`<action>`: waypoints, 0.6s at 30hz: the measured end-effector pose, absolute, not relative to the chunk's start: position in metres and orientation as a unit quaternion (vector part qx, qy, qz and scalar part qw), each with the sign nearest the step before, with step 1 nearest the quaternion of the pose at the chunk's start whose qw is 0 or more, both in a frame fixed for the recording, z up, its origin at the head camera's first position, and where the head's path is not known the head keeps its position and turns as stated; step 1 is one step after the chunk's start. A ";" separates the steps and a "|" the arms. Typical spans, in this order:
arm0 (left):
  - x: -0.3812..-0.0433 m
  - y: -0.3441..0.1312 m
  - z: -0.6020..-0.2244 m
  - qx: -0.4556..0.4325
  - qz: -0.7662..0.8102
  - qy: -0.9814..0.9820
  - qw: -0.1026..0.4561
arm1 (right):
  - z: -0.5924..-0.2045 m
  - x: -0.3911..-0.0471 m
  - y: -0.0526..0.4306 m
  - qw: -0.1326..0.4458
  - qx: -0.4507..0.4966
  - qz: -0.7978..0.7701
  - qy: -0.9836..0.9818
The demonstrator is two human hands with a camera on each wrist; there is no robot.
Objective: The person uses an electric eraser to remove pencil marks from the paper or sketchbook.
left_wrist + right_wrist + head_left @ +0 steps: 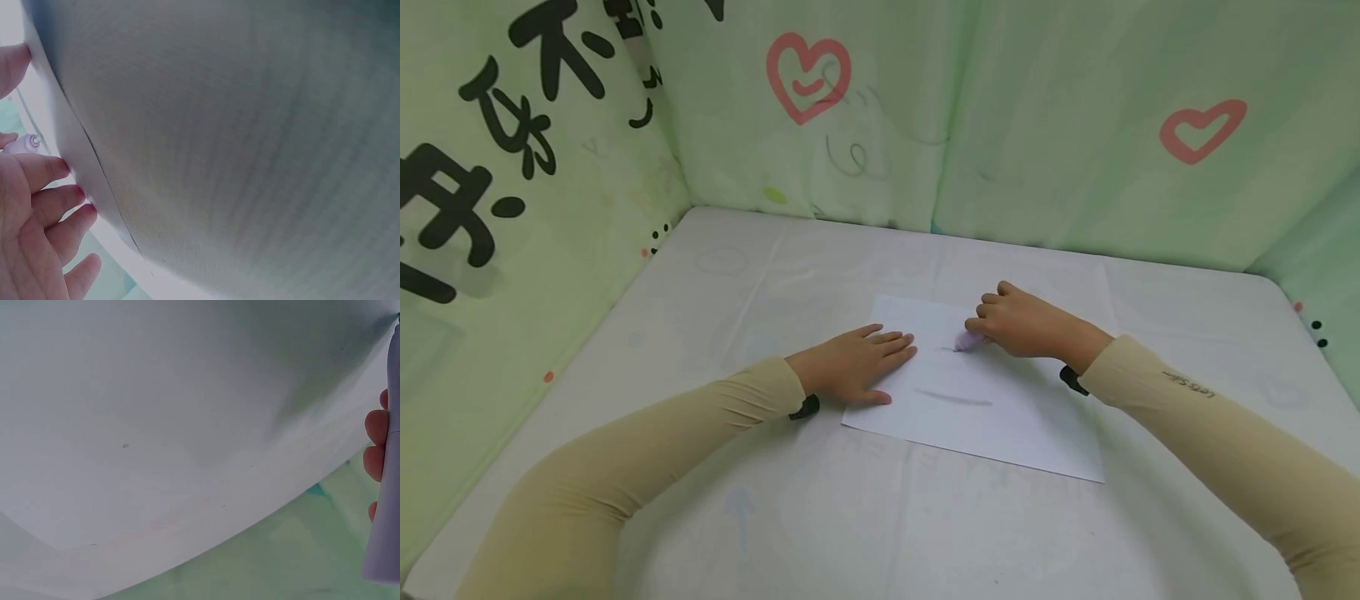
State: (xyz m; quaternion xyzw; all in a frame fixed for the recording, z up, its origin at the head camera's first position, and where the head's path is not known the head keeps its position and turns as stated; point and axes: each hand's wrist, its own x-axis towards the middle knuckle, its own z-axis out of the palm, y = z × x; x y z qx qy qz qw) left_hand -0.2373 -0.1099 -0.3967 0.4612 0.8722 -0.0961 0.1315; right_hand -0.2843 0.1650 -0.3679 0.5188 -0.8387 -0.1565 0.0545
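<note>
A white sheet of paper lies on the table, with a thin grey line across its lower part and a shorter faint mark near the pen tip. My left hand rests palm down on the sheet's left side, fingers extended and slightly spread. Above the sheet's upper right part, my right hand grips a lavender pen, its tip meeting the paper. The right wrist view shows the pen's wide tail and slender tip, with fingertips round its body. Its tip end also appears in the left wrist view.
The table has a pale cover with faint printed patterns. Green curtains with red hearts and black characters hang along its back and sides. Beige sleeves cover both forearms, and a dark band shows at the right wrist.
</note>
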 end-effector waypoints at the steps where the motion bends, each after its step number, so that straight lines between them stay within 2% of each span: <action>1: -0.237 -0.110 -0.397 0.461 -0.097 0.872 0.131 | -0.368 -0.284 0.165 0.055 0.519 -0.156 -0.838; 18: -0.238 -0.110 -0.398 0.463 -0.103 0.872 0.125 | -0.368 -0.285 0.163 0.055 0.521 -0.153 -0.838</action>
